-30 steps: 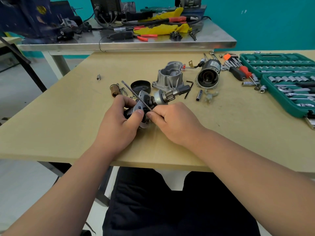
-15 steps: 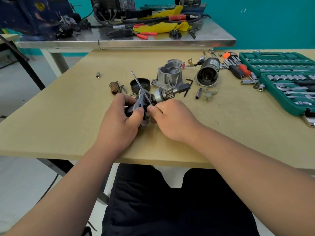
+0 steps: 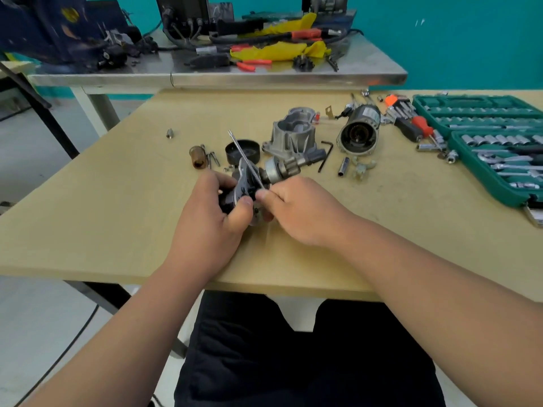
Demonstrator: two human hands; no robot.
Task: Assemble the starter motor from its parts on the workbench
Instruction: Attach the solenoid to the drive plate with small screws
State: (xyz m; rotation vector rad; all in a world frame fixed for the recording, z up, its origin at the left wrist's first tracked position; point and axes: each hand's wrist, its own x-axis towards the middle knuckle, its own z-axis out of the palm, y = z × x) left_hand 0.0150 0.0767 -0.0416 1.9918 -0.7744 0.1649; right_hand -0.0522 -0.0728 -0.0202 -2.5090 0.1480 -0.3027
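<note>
Over workbench [image 3: 117, 218]: left hand [image 3: 211, 227] grips subassembly [image 3: 249, 180]; right hand [image 3: 302, 212] pinches rod [image 3: 245, 160].

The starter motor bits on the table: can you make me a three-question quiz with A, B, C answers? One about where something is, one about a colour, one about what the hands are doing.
1. Where is the black cap?
A. Inside the socket set case
B. On the workbench, left of the grey housing
C. On the steel table

2. What colour is the socket set case?
A. Green
B. Red
C. White

3. What is the right hand doing?
A. Resting flat
B. Pinching a thin metal rod
C. Holding a socket

Answers:
1 B, it sits beside the grey housing.
2 A, its tray is green.
3 B, the thin metal rod runs from its fingertips, while the left hand grips the assembly.
</note>
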